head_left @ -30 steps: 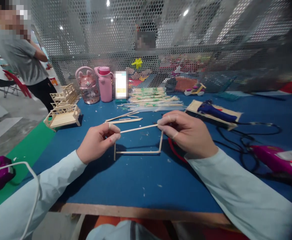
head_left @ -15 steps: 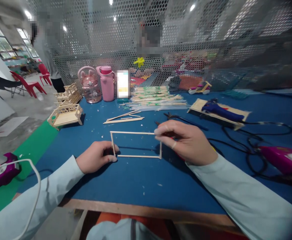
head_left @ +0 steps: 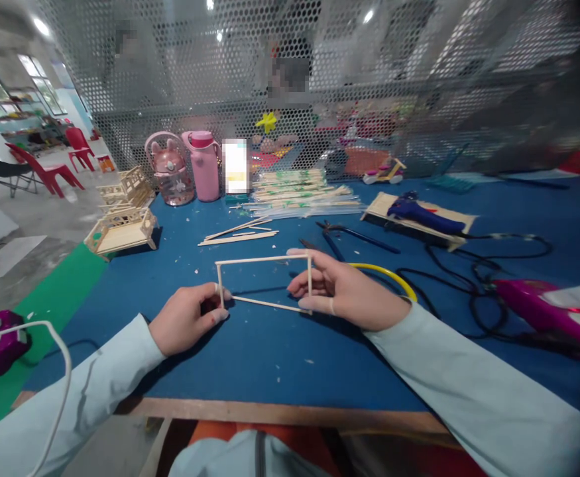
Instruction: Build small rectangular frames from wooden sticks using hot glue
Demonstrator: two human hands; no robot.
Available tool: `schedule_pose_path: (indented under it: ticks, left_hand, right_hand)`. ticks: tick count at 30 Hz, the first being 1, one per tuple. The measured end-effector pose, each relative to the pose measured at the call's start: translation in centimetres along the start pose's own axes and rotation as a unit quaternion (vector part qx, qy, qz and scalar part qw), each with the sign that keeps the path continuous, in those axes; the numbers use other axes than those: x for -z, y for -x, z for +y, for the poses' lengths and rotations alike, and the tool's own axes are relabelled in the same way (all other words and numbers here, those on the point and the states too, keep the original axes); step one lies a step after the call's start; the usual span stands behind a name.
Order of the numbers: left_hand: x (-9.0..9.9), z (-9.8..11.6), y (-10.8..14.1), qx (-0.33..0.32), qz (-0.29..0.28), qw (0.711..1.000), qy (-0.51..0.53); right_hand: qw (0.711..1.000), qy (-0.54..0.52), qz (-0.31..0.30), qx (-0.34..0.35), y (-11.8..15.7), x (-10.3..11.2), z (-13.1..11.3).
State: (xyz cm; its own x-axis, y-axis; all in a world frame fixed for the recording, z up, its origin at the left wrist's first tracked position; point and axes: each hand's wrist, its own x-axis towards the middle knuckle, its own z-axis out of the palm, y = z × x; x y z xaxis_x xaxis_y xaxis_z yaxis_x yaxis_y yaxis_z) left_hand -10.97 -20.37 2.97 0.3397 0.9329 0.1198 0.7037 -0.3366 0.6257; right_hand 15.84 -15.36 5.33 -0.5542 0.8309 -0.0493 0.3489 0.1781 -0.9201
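A rectangular frame of thin wooden sticks [head_left: 264,259] stands tilted up over the blue table, its shadow falling behind it. My left hand [head_left: 189,318] pinches the frame's left upright between thumb and fingers. At the right end, my right hand [head_left: 344,288] has its thumb near the lower corner and its index finger at the upper corner, gripping the right upright. Just behind my right hand lie pliers with dark blue handles [head_left: 364,237] and a yellow curved handle [head_left: 394,275], partly hidden by the hand.
Loose sticks [head_left: 240,236] and bagged sticks [head_left: 294,189] lie behind the frame. Small wooden models [head_left: 123,232] stand at left, near pink bottles [head_left: 205,165] and a lit phone [head_left: 235,165]. A blue glue gun [head_left: 426,217] rests on a wooden piece; black cables [head_left: 473,285] tangle at right.
My right hand has shifted from pinching the frame's upper right corner to spanning its right upright. The frame's right end has risen slightly. The whole view has shifted a little.
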Motion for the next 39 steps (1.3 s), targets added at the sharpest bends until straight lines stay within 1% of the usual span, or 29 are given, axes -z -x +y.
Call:
schedule_pose_path:
  ticks: [3, 6, 10, 15, 17, 19, 23, 28, 36, 39]
  left_hand:
    - [-0.1, 0.0, 0.1, -0.003, 0.007, 1.000, -0.001]
    - [-0.2, -0.1, 0.1, -0.009, 0.013, 1.000, -0.007]
    - [-0.4, -0.1, 0.2, -0.010, 0.023, 1.000, -0.004]
    - [-0.2, 0.3, 0.0, -0.024, 0.044, 0.999, -0.012]
    - [0.1, 0.5, -0.3, -0.031, 0.060, 0.998, -0.014]
    - [0.5, 0.6, -0.7, -0.029, 0.068, 0.997, -0.013]
    - [0.6, 0.3, -1.0, -0.001, 0.033, 0.999, 0.001]
    - [0.2, 0.0, -1.1, 0.025, 0.006, 1.000, 0.008]
    - [0.2, 0.2, -1.5, 0.003, -0.034, 0.998, -0.049]
    - [0.1, 0.4, -1.4, -0.016, -0.031, 0.995, -0.093]
  right_hand:
    - [0.996, 0.080, -0.020, -0.025, 0.0, -0.3, 0.3]
    - [0.992, 0.120, -0.013, -0.027, 0.2, -0.5, 0.5]
    - [0.986, 0.166, 0.008, 0.010, 0.6, -0.7, 0.5]
    - [0.965, 0.251, 0.041, 0.063, 0.7, -0.4, 0.3]
    - [0.965, 0.249, 0.044, 0.069, 0.6, -0.2, 0.4]
    - [0.971, 0.228, 0.038, 0.064, 0.5, -0.1, 0.7]
    - [0.982, 0.180, 0.033, 0.042, 0.4, -0.2, 1.0]
    - [0.981, 0.184, 0.039, 0.048, 0.3, -0.5, 1.1]
    - [0.980, 0.183, 0.038, 0.065, 0.3, -0.5, 1.1]
    - [0.981, 0.180, 0.042, 0.066, 0.2, -0.4, 1.3]
